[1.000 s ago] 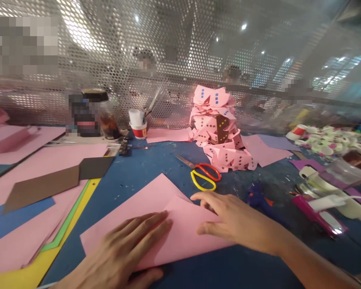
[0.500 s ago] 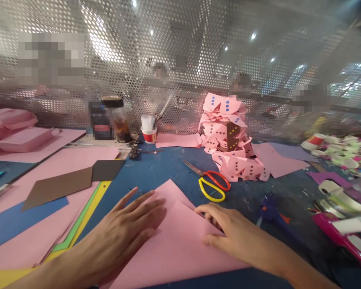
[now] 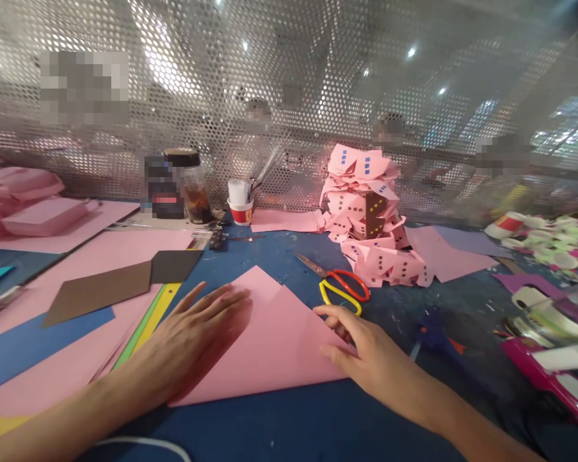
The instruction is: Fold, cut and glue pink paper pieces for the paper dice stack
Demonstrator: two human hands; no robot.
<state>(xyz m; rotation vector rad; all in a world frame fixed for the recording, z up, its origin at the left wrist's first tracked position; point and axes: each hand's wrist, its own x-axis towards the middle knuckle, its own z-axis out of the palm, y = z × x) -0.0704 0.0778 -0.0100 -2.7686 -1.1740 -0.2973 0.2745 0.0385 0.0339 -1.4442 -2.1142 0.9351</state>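
Pink paper (image 3: 270, 346) shifted forward; left hand (image 3: 200, 337) spread flat; right hand (image 3: 361, 343) curled at edge, grip unclear.

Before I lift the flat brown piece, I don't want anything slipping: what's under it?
Beneath the brown piece, a blue strip runs in from the lower edge; pink paper shows around them. Whatever else it covers cannot be seen.

Speckled blue desk (image 3: 250, 423), grey perforated panel (image 3: 289, 70) standing behind it, small bright lights (image 3: 411, 52), perhaps reflections, dark upper right corner.
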